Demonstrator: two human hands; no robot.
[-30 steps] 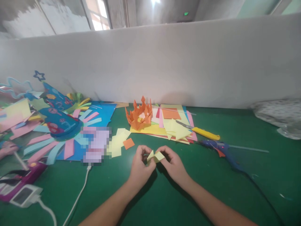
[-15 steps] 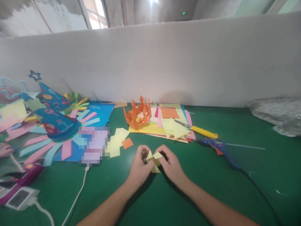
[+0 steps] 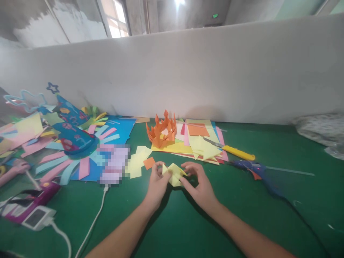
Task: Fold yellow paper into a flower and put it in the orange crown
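A small piece of pale yellow folded paper (image 3: 175, 175) is held between my hands above the green table. My left hand (image 3: 158, 184) pinches its left side, thumb in front and fingers behind. On the right side, the thumb of my right hand (image 3: 201, 183) presses the paper, with the fingers curled around behind its edge. Several creases and raised flaps show on the paper. Beyond my hands stands an orange folded-paper crown (image 3: 161, 133). An orange paper square (image 3: 149, 163) and several pale yellow squares (image 3: 136, 166) lie just left of my left hand.
A yellow utility knife (image 3: 238, 152) and a blue glue gun (image 3: 248, 165) with a cord lie at right. Stacked coloured sheets (image 3: 200, 126) lie behind. Blue cone hats (image 3: 76, 139), a blurred phone (image 3: 115, 165) and white cables (image 3: 94, 218) fill the left.
The folded paper has been opened out wider and lifted slightly, with more of its creased face showing. My right hand's fingers have spread somewhat. The view has shifted a little to the left.
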